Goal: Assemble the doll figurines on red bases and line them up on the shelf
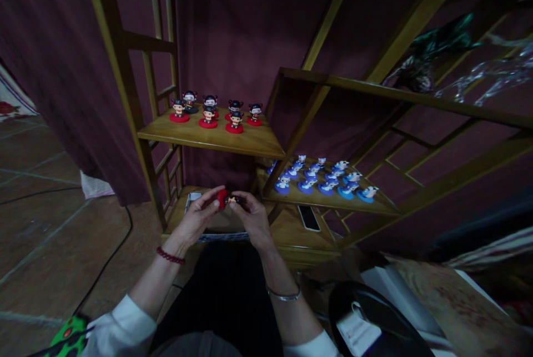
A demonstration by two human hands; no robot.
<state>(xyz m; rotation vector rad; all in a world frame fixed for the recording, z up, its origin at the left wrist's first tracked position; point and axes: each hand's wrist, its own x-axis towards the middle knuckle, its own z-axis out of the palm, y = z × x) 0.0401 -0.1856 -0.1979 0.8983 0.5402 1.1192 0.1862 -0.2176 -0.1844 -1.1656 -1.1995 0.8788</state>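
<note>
Between my two hands a small black-haired figurine (232, 200) lies sideways, its red round base (222, 199) pointing left. My left hand (202, 210), with a dark red bead bracelet at the wrist, pinches the base. The fingers of my right hand (251, 215) close on the figurine's head end; a silver bangle circles that wrist. Beyond my hands, several similar figurines (209, 116) stand upright on the upper left wooden shelf (212, 140), most of them on red bases. Beneath my hands is an open box (225, 224), partly hidden.
Several purple and blue figurines (308, 184) stand on the right shelf (333, 201). Below it lies a phone (308, 218). Glassy ornaments (478, 79) occupy the upper right. A black stool (383, 312) is at lower right, and a cable (114, 257) crosses the tiled floor at left.
</note>
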